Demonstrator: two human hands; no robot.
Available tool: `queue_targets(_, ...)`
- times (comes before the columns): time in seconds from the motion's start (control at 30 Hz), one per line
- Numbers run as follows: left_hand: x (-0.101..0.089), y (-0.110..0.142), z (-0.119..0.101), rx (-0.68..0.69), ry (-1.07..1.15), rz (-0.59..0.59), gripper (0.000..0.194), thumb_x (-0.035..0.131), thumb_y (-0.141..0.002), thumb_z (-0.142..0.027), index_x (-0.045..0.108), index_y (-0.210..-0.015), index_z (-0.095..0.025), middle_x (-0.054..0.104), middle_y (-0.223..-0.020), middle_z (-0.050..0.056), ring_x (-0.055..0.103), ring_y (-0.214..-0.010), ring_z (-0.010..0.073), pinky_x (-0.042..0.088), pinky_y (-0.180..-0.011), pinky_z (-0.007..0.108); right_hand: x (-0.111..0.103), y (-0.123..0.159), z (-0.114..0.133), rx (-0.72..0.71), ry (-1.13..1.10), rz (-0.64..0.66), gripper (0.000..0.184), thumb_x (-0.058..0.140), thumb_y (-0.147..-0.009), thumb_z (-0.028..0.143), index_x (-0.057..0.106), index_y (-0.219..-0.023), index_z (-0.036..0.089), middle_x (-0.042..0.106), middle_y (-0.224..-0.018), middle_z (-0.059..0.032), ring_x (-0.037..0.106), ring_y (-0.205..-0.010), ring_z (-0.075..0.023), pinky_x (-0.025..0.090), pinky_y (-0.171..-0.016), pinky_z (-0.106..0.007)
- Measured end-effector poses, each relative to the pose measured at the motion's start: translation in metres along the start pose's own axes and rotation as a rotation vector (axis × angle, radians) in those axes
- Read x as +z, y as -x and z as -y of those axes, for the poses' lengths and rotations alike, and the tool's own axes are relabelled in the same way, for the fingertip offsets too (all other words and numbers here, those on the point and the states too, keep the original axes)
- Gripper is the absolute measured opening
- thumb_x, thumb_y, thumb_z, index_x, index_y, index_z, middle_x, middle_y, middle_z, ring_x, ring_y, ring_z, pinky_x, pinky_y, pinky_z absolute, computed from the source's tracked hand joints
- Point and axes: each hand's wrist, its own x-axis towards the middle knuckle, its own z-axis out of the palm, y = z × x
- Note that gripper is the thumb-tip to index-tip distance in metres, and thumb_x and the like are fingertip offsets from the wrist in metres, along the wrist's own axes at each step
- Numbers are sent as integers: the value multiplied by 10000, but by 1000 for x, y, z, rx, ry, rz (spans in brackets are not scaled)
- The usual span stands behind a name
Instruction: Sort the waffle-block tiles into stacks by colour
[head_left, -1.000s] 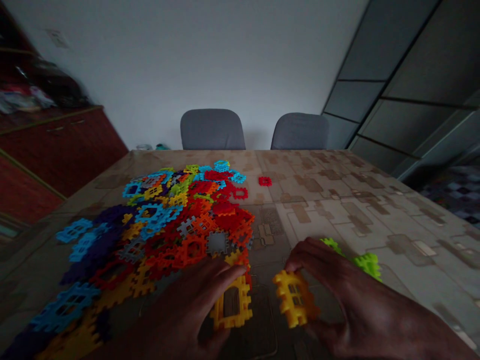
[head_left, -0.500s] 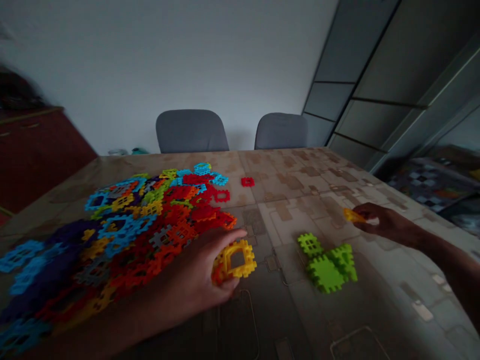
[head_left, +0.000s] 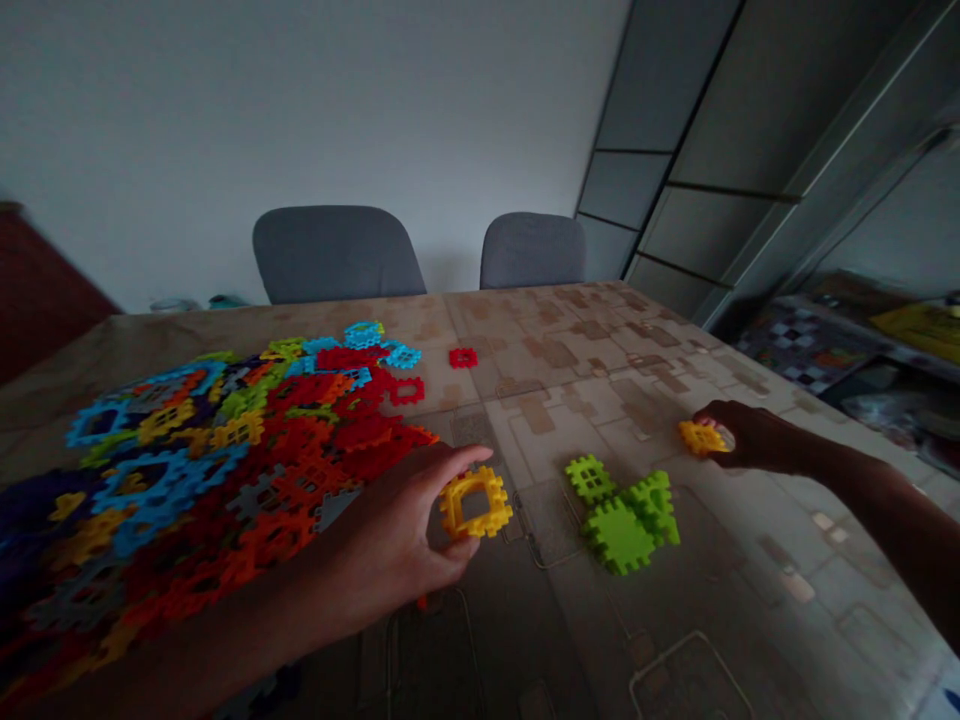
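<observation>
My left hand (head_left: 401, 540) pinches a yellow square frame piece (head_left: 475, 503) just above the table, at the right edge of a big pile of coloured interlocking plastic pieces (head_left: 225, 450). Far out to the right, my right hand (head_left: 750, 437) is closed on a small yellow block piece (head_left: 697, 437) that rests on or just above the table. Between the two hands lies a cluster of lime-green pieces (head_left: 626, 510), joined into a blocky shape.
The table (head_left: 570, 380) has a beige patterned cover. A single red piece (head_left: 463, 357) lies apart behind the pile. Two grey chairs (head_left: 337, 255) stand at the far edge. A dark panelled wall or cabinet (head_left: 720, 150) rises on the right.
My right hand carried the small yellow block from near me far out to the right, uncovering the green cluster. My left hand lifted the yellow frame piece slightly; the view swung right.
</observation>
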Motion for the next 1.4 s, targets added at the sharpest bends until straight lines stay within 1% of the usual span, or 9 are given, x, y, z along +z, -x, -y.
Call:
queue_targets(0.3,5,-11,-13,11,11,-10,609,585,-744,-233,569,-1352,-251,693,-1238,58,673,-1088,246,534,-947,400,-1,0,36,-170,-12,87,502,628,-643,135,711,-1132,213,705,-1186,-143,658,-1092,-345,502,-964,-473)
queue_targets(0.57,12,-26,-23,71,25,-25,625,591,-719,-218,569,-1344,-201,673,-1261,97,640,-1149,291,519,-997,492,6,-4,42,-188,-20,140,552,645,-629,197,683,-1179,186,693,-1197,-146,665,-1086,-335,510,-986,-504)
queue_targets(0.73,12,-35,-29,101,3,-51,623,606,-725,-189,554,-1346,-191,670,-1269,102,638,-1160,283,524,-1004,478,-7,-5,47,-145,-43,107,590,709,-689,343,649,-1263,222,664,-1307,-147,614,-1207,-362,486,-1034,-535)
queue_targets(0.83,15,-42,-32,152,-79,-85,646,624,-738,-151,524,-1375,-194,664,-1268,100,629,-1167,274,517,-1020,469,-19,-4,75,-132,-103,34,507,632,-841,479,637,-1273,214,689,-1250,-148,665,-1119,-330,526,-979,-511)
queue_targets(0.93,23,-51,-35,181,-146,-103,688,649,-730,-121,502,-1400,-170,651,-1263,117,611,-1176,302,513,-1022,485,-26,0,122,-154,-379,-44,389,599,-910,538,692,-1104,215,739,-1071,-108,709,-911,-267,577,-824,-423)
queue_targets(1.03,29,-59,-42,193,-198,-114,708,672,-741,-111,477,-1420,-150,633,-1270,133,593,-1184,323,511,-1018,498,-22,5,166,-142,-720,19,461,595,-927,610,661,-1147,210,735,-971,-76,700,-792,-210,579,-689,-346)
queue_targets(1.1,32,-63,-46,205,-235,-121,711,671,-755,-102,456,-1431,-146,625,-1268,129,586,-1180,317,510,-1017,492,-16,6,187,-125,-875,94,543,602,-906,661,628,-1180,194,729,-920,-71,696,-743,-194,581,-672,-337)
queue_targets(1.27,36,-68,-56,250,-324,-135,712,682,-779,-100,426,-1442,-132,619,-1224,129,578,-1148,317,512,-996,493,-3,3,211,-55,-1047,145,532,658,-869,648,611,-1165,208,707,-805,-23,688,-700,-181,579,-687,-341)
queue_targets(1.4,40,-74,-63,257,-380,-155,704,686,-779,-97,426,-1433,-126,622,-1184,135,582,-1116,335,518,-967,515,-3,4,220,-53,-1103,141,491,672,-875,583,613,-1184,206,695,-851,-21,684,-745,-181,578,-723,-347)
